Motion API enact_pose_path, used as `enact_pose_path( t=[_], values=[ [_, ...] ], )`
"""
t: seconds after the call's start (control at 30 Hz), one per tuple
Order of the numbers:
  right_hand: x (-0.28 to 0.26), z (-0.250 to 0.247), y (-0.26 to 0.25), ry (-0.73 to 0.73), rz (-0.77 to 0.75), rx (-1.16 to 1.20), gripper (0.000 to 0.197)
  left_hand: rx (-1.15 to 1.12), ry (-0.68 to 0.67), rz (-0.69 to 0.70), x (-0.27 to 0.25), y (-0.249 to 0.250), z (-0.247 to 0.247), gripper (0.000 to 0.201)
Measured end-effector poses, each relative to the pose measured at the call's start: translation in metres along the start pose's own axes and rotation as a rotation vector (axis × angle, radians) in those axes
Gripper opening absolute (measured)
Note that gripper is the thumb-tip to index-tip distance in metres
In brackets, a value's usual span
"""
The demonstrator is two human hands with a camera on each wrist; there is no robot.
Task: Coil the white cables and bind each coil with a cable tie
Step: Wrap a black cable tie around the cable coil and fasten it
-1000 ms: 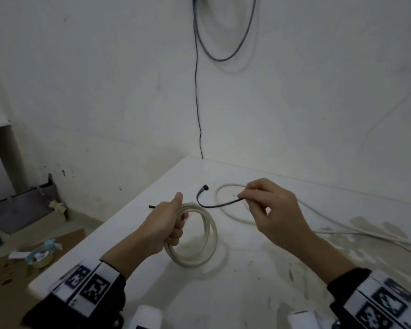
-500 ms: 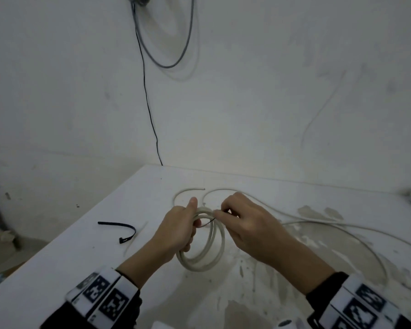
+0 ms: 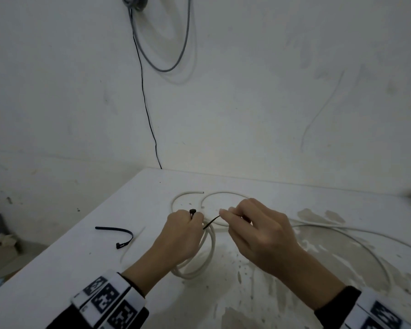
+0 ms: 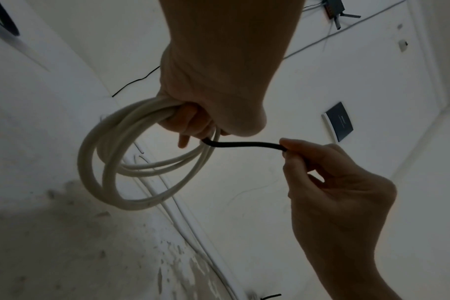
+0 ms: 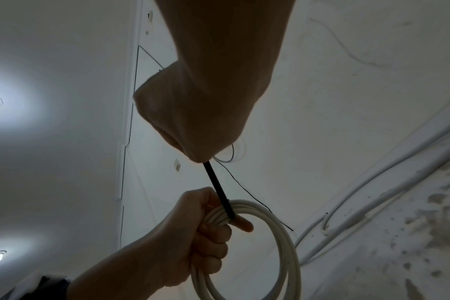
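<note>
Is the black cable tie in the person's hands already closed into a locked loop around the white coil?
No: the right hand pinches the free tail of the cable tie, which runs straight from the coil gripped by the left hand.

Left hand: left hand (image 3: 179, 236) fisted at 9 o'clock, fingers wrapped around the white cable coil (image 4: 110, 162).
Right hand: right hand (image 3: 259, 231) at 3 o'clock, thumb and forefinger pinching the black cable tie (image 4: 244, 145).
Forearms: both angled up from 6 o'clock.

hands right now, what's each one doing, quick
Left hand: closed, gripping the white coil and the head end of the black tie.
Right hand: closed, pinching the tie's tail.
</note>
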State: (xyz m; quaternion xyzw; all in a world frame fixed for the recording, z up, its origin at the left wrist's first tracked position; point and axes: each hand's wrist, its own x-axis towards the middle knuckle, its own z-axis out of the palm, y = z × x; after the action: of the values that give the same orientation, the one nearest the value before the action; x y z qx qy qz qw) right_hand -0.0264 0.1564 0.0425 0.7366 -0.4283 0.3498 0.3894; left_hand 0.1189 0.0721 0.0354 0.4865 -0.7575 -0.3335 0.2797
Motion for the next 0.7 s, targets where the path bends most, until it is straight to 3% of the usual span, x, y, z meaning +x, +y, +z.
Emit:
enact_pose_path(
  t=[0.1, 0.23, 0.3, 0.43, 0.53, 0.6, 0.7],
  values=[
    [0.004, -0.004, -0.002, 0.029, 0.185, 0.261, 0.018, -0.092, 0.002, 0.107, -0.002, 0.002, -0.001, 0.037],
    [0.024, -0.026, -0.015, 0.113, 0.803, 0.991, 0.027, -0.220, -0.096, 0.265, -0.012, 0.013, -0.001, 0.036],
    [0.031, -0.033, -0.017, 0.132, 0.994, 1.223, 0.033, -0.359, -0.173, 0.290, -0.017, 0.022, -0.003, 0.038],
    [0.047, -0.046, -0.014, 0.216, 0.931, 0.951, 0.022, -0.616, -0.310, 0.240, -0.023, 0.038, -0.004, 0.037],
    [0.053, -0.056, -0.008, 0.068, 0.892, 0.912, 0.026, -0.723, -0.338, 0.201, -0.021, 0.046, -0.007, 0.040],
    [0.054, -0.063, -0.010, -0.059, 0.861, 0.981, 0.022, -0.665, -0.288, 0.253, -0.020, 0.052, -0.008, 0.045],
    [0.053, -0.068, -0.018, -0.155, 0.660, 0.737, 0.031, -0.536, -0.208, 0.399, -0.017, 0.055, -0.006, 0.054]
  ],
)
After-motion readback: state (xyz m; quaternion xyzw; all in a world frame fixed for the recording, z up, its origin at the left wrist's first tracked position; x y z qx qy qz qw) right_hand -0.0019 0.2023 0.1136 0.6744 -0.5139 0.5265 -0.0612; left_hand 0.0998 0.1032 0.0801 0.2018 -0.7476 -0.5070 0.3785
